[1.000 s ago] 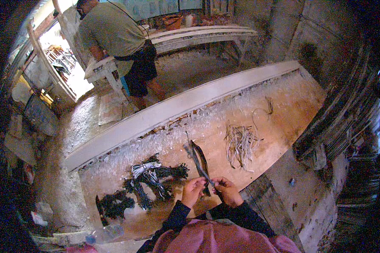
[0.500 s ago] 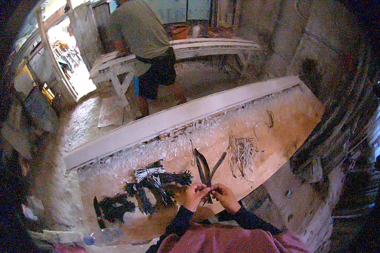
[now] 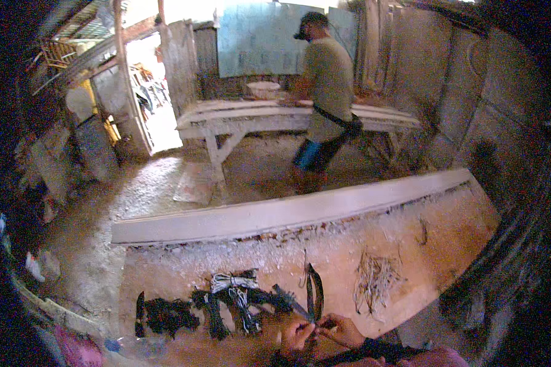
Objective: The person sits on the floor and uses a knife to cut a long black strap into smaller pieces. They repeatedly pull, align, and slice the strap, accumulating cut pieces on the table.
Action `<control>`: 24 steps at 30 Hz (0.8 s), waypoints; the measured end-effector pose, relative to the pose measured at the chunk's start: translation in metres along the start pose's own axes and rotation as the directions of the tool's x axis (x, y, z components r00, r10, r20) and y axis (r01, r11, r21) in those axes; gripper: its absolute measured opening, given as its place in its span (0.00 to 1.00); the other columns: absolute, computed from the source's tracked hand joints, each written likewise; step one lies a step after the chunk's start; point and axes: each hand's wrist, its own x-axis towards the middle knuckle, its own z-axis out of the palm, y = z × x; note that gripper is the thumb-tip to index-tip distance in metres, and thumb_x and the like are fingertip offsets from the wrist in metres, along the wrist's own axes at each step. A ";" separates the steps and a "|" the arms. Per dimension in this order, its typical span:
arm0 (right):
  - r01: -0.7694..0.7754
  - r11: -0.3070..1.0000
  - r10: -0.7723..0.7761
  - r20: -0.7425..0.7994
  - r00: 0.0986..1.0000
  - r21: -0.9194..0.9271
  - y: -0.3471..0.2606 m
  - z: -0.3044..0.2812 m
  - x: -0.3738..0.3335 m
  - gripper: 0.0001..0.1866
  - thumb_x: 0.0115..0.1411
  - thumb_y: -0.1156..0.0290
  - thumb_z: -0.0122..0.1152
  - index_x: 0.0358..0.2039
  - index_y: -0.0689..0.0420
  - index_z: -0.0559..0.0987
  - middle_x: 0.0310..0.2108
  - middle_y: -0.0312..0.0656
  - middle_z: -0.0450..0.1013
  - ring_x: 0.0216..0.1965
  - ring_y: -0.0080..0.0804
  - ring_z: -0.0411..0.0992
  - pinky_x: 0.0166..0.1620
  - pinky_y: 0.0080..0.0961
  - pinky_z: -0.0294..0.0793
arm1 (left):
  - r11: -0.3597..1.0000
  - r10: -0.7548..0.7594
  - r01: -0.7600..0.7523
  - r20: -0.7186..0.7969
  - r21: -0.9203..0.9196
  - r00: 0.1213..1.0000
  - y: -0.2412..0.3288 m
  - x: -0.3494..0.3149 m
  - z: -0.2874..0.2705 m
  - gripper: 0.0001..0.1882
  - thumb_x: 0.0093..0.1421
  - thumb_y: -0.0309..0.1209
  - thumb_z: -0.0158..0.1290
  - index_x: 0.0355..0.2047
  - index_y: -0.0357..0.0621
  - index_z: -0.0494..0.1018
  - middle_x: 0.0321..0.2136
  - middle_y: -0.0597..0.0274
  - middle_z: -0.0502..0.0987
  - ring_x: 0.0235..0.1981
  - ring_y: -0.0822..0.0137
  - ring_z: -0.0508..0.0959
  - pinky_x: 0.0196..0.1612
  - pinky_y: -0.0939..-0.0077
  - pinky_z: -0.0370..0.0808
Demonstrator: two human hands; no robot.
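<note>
Near the table's front edge my left hand (image 3: 297,336) and my right hand (image 3: 341,332) meet, fingers closed in a pinch on dark strips (image 3: 319,296). The strips stand up beyond my fingertips, one bent in a narrow loop, another slanting off to the left. Their lower ends are hard to make out between my hands. To the left lie tied black bundles (image 3: 172,317) of cord-like strands, with a white bundle (image 3: 234,281) across some of them. A loose heap of pale strands (image 3: 376,282) lies to the right of my hands.
The wooden table (image 3: 444,251) has a raised pale board (image 3: 288,211) along its far side, with whitish crumbs beside it. A dark blade-shaped piece (image 3: 140,313) lies at the left. Beyond, a person (image 3: 332,79) stands at a long workbench (image 3: 257,123) holding a pale basin (image 3: 264,90).
My view has tilted up, so my hands sit lower in the picture. One dark strip has swung from right to left of the loop. The other person has moved right along the bench.
</note>
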 end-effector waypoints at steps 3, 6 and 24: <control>0.025 0.985 -0.040 0.081 0.996 0.172 0.000 -0.012 0.004 0.12 0.51 0.70 0.62 0.35 0.60 0.74 0.32 0.37 0.72 0.36 0.23 0.70 0.40 0.21 0.70 | 0.973 0.093 -0.090 -0.004 0.212 0.996 0.005 -0.006 0.011 0.07 0.54 0.32 0.53 0.28 0.41 0.73 0.23 0.64 0.72 0.25 0.69 0.70 0.32 0.67 0.62; 0.106 0.919 -0.166 0.127 0.978 0.380 0.009 -0.025 -0.004 0.06 0.54 0.75 0.58 0.33 0.57 0.72 0.31 0.34 0.68 0.35 0.21 0.67 0.42 0.20 0.68 | 0.803 0.436 -0.369 -0.041 0.468 0.899 0.011 -0.028 0.034 0.08 0.55 0.30 0.51 0.33 0.41 0.72 0.28 0.55 0.73 0.30 0.56 0.74 0.39 0.59 0.70; 0.424 0.832 -0.550 0.435 0.713 0.358 0.102 -0.140 -0.083 0.07 0.49 0.72 0.61 0.27 0.61 0.76 0.28 0.36 0.73 0.31 0.20 0.69 0.38 0.21 0.69 | 0.886 0.348 -0.231 -0.249 0.401 0.904 -0.045 -0.109 0.189 0.08 0.57 0.31 0.50 0.31 0.38 0.71 0.25 0.62 0.73 0.28 0.70 0.74 0.31 0.77 0.73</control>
